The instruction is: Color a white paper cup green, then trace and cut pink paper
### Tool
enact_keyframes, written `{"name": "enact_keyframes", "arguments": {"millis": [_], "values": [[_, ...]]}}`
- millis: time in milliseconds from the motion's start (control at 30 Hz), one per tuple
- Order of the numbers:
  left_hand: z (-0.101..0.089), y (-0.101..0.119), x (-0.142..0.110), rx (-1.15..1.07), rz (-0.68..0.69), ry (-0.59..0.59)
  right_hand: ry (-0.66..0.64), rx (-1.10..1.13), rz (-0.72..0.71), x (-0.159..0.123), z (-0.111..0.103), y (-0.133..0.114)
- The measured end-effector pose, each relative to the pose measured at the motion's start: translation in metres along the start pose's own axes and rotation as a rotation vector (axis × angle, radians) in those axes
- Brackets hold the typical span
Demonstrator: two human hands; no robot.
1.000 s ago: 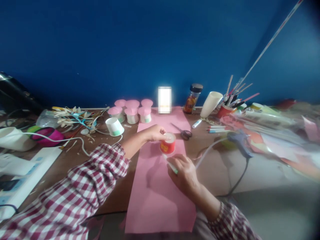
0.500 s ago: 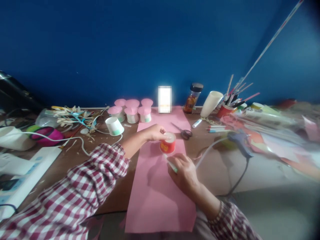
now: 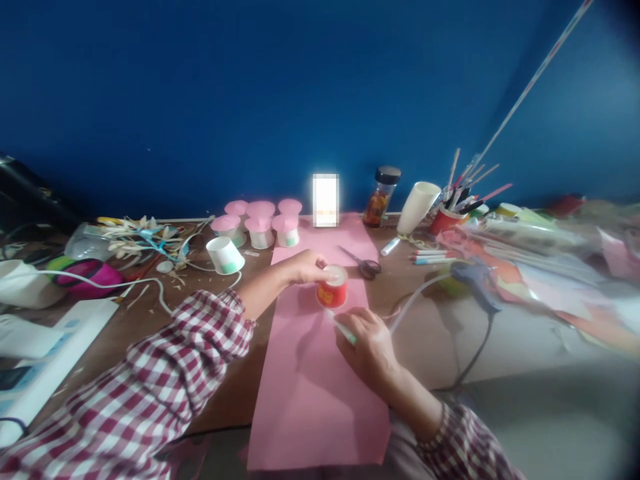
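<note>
My left hand point(image 3: 311, 267) is closed on a red paper cup point(image 3: 332, 291) with yellow print, which stands upside down on a long pink paper sheet point(image 3: 310, 413). Its thumb presses on the pale base of the cup. In my right hand point(image 3: 367, 343) a white and green pen point(image 3: 345, 329) is gripped, its tip close to the cup's lower rim. Whether the tip touches the paper I cannot tell. Black-handled scissors point(image 3: 367, 268) lie on the table just beyond the cup.
Several white cups topped with pink discs point(image 3: 261, 223) stand back left, near a bare white cup point(image 3: 225, 255). A power strip point(image 3: 65, 353) lies left. At right are a jar point(image 3: 381, 200), a pen holder point(image 3: 447, 221), a glue gun point(image 3: 475, 283) and paper scraps.
The whole view has shifted slightly. Both hands keep their grips, and the cup seems turned a little, its yellow print now further left on its side.
</note>
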State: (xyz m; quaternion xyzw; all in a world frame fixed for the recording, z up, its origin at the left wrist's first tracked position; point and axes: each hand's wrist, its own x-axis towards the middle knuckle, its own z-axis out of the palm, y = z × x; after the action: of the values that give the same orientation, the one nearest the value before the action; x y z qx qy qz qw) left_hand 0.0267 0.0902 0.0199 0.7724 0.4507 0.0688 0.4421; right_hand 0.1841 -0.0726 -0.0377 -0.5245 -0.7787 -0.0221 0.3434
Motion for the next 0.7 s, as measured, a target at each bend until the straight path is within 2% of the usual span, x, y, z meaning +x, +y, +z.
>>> {"name": "enact_keyframes", "arguments": {"millis": [333, 700], "values": [[0.0001, 0.0095, -0.0047, -0.021, -0.060, -0.003, -0.030, 0.044, 0.061, -0.0008, -0.0074, 0.0007], [-0.0003, 0.0069, -0.0036, -0.037, -0.079, -0.003, 0.042, 0.092, 0.138, -0.0054, -0.0082, 0.0066]]}}
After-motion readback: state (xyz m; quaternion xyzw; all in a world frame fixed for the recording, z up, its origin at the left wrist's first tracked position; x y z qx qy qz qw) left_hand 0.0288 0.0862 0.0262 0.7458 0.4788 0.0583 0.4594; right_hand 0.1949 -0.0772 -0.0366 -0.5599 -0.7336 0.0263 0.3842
